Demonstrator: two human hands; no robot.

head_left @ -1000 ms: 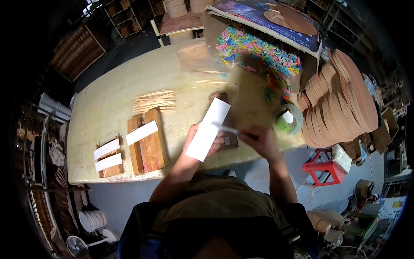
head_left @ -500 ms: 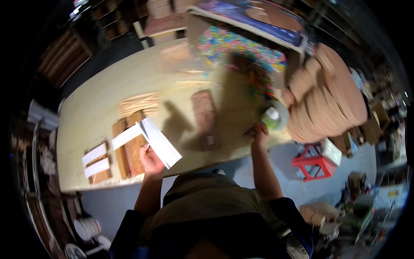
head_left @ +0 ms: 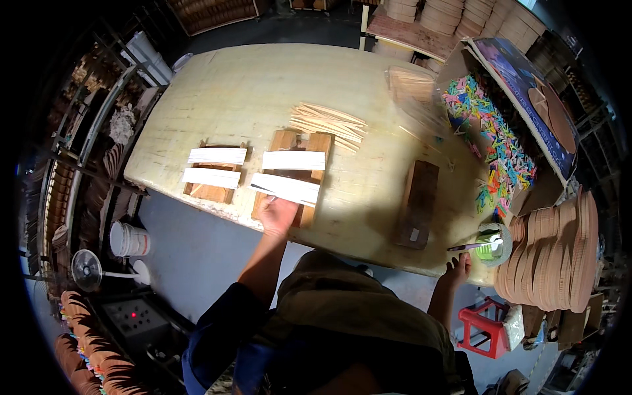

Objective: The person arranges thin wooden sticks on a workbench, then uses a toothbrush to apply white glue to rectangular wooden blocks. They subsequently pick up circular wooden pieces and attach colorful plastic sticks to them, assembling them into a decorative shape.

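Observation:
My left hand [head_left: 279, 214] pinches the near edge of a white strip [head_left: 287, 189], which lies across a wooden rack [head_left: 319, 142] of brown bars. A second white strip [head_left: 293, 160] rests on the same rack, just beyond it. My right hand [head_left: 459, 268] is by the table's right edge, its fingers partly spread and seemingly holding nothing. Just above those fingers, a brush [head_left: 464, 247] with a dark purple handle leans in a round pot [head_left: 502, 245] with green inside.
To the left, a smaller wooden rack [head_left: 210, 193] carries two white strips. Thin wooden sticks [head_left: 329, 124] lie behind the racks. A brown block [head_left: 419, 204] sits mid-right. Colourful small clips [head_left: 490, 131] fill an open box at right; stacked brown oval pieces [head_left: 546, 253] and a red stool [head_left: 484, 326] are nearer.
My left hand has brought the white strip down onto the wooden rack. My right hand has come away from the brush, which stays at the pot. The view has swung left.

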